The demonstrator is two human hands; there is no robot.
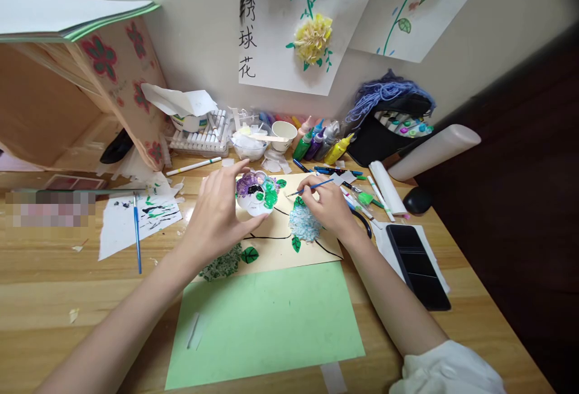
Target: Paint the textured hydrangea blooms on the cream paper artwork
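Note:
My right hand pinches a thin blue paintbrush, its tip pointing left over a cream sheet. My left hand is spread, thumb and fingers apart around the left side of a round white paint palette; whether it touches the rim I cannot tell. Purple, black and green paint lie on the palette. On the cream sheet are a raised light-blue flower, a dark-green flower partly behind my left wrist, black stem lines and a green leaf.
A green sheet lies in front. Paint-stained paper with another blue brush is at left. Behind stand a paper cup and paint bottles. Pens, a black mouse and a black folding case are at right.

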